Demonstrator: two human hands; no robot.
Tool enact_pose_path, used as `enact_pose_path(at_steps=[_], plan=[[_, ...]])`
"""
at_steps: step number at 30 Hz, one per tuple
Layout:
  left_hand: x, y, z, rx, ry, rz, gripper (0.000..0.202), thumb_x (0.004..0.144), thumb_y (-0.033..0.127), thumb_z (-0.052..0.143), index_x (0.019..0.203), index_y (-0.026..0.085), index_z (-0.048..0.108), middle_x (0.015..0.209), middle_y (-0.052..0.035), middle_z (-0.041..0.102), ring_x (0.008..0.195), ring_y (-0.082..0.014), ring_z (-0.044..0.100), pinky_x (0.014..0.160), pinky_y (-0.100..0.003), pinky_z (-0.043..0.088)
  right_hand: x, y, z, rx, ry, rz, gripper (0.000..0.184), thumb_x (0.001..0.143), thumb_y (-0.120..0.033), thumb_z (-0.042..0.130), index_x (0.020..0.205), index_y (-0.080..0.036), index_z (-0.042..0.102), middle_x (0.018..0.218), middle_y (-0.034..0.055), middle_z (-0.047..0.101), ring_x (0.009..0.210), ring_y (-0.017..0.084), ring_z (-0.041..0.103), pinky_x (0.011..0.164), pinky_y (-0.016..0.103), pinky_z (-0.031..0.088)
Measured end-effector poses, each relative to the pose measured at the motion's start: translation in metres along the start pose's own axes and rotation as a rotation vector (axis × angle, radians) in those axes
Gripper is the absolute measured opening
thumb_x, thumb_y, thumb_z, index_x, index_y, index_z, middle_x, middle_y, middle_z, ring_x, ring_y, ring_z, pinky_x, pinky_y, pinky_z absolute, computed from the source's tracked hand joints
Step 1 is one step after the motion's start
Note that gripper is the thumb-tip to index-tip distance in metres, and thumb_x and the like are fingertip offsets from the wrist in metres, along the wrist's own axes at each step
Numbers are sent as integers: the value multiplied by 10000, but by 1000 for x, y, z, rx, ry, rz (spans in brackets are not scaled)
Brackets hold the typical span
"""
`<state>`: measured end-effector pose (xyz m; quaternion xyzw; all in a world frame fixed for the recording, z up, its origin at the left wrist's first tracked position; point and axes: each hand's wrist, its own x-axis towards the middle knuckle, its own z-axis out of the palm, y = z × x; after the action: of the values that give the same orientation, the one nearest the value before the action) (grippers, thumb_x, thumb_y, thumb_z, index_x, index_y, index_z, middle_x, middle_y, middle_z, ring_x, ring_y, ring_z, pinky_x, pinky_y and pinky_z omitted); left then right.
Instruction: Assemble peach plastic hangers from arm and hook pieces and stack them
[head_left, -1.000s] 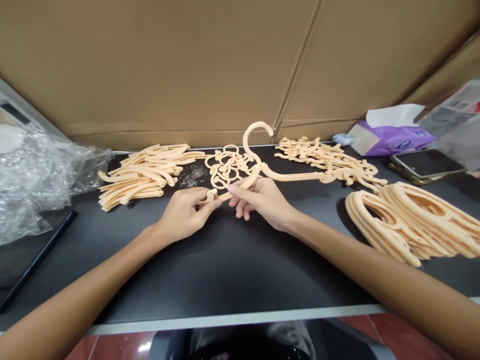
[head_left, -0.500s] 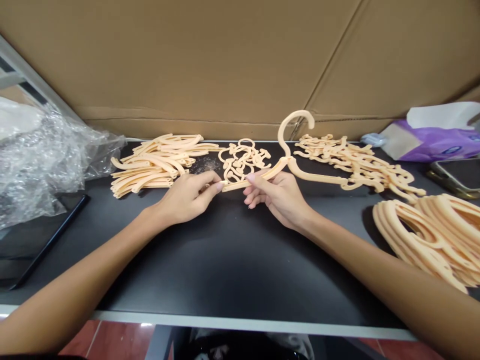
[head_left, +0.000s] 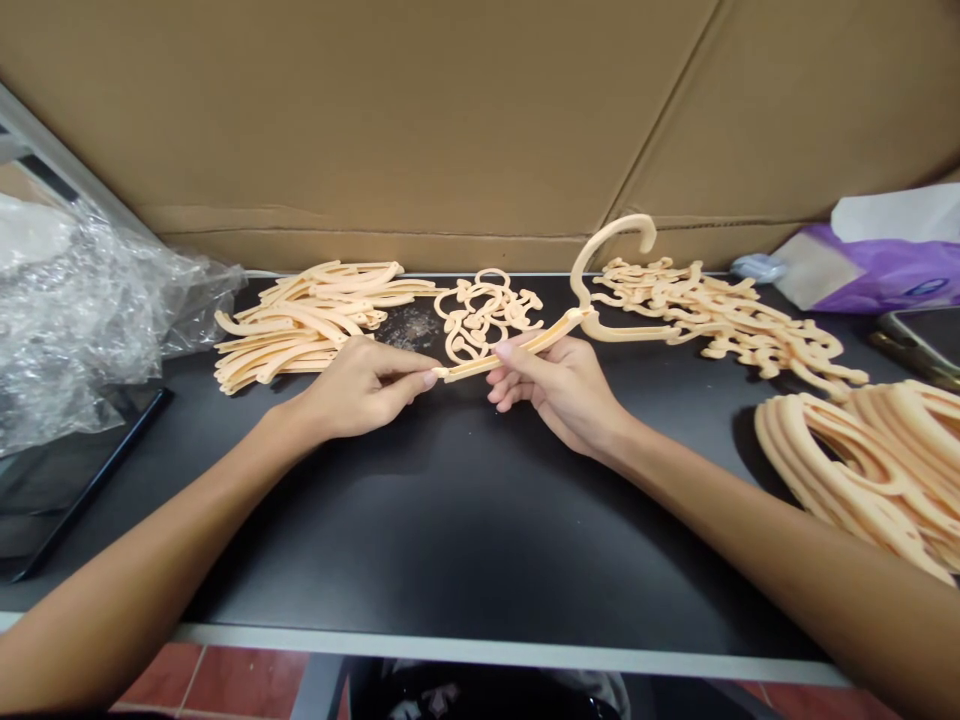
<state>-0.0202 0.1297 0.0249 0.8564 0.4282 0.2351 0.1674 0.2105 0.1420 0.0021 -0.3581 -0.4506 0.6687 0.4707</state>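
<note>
Both hands hold one peach plastic hanger (head_left: 600, 262) over the black table (head_left: 450, 520). My right hand (head_left: 559, 385) grips the hanger's left arm from below, fingers closed on it. My left hand (head_left: 360, 385) pinches the outer tip of that same arm with finger and thumb. The hanger's hook stands up near the cardboard wall (head_left: 450, 120), and its other arm lies across a pile of small hanger parts (head_left: 720, 315).
A stack of curved hanger arms (head_left: 307, 315) lies at the back left, a small heap of hook pieces (head_left: 484, 310) in the middle, stacked finished hangers (head_left: 862, 460) at the right. Crumpled clear plastic (head_left: 82, 310) sits left; a purple tissue pack (head_left: 885, 265) and a phone (head_left: 922, 340) right.
The view has shifted left, so everything sits further right in frame. The hanger is tilted up a little more, and my left hand has slid out to the arm's tip.
</note>
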Motion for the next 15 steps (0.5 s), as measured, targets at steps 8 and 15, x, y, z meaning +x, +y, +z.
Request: enact_pose_path(at_steps=[8, 15], plan=[[1, 2, -7, -123, -136, -97, 357, 926, 378, 556, 724, 140, 729, 545, 17, 631, 460, -74, 480, 455, -170, 342, -1, 1, -1, -9, -8, 2, 427, 624, -451, 898, 783, -123, 676, 617, 25, 702, 484, 134, 664, 451, 222, 567], [3, 3, -10, -230, -221, -134, 321, 924, 372, 560, 854, 135, 764, 527, 24, 588, 470, -82, 479, 464, -167, 358, 0, 1, -2, 4, -47, 7, 412, 645, -437, 891, 781, -119, 667, 612, 27, 699, 497, 135, 671, 462, 218, 572]])
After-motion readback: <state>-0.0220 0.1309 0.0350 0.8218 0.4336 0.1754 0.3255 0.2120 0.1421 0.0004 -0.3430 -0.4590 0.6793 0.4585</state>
